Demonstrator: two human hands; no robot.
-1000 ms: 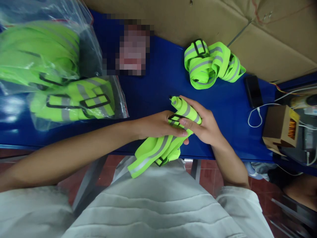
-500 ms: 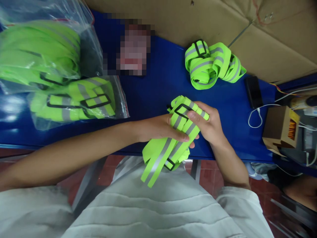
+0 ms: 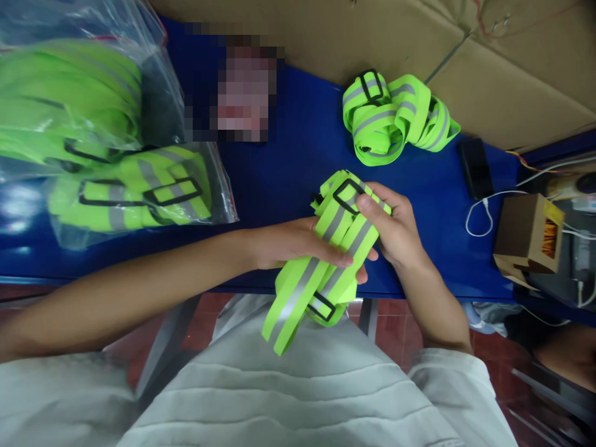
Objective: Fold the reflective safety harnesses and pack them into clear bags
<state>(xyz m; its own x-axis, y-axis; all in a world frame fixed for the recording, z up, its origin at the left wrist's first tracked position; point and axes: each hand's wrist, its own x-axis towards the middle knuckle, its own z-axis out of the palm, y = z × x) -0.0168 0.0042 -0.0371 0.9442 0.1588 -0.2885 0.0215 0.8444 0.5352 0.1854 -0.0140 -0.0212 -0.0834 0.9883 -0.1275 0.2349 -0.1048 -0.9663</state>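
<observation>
Both my hands grip a folded bundle of reflective strap [image 3: 298, 297], neon green with a grey stripe and black slide buckles. My left hand [image 3: 298, 244] wraps it from the left, thumb lying across the front. At the upper right end, my right hand [image 3: 395, 226] pinches the bundle, its thumb beside a black buckle [image 3: 348, 196]. A loose strap end hangs down toward my lap, near a second buckle [image 3: 322, 307]. Some fingers are hidden behind the bundle. Farther back on the blue table [image 3: 298, 149] lies another coiled reflective strap [image 3: 379, 121].
Clear plastic bags [image 3: 221, 186] with more green straps cover the table's left side. A black phone [image 3: 475, 169], a white cable [image 3: 488, 220] and an open cardboard box [image 3: 521, 239] are at the right. Brown cardboard [image 3: 521, 81] stands along the back. A blurred-out patch sits at back left.
The bundle has turned slightly in my hands, and its upper end has risen a little. The hanging strap end has shifted slightly left. Both hands keep their hold.
</observation>
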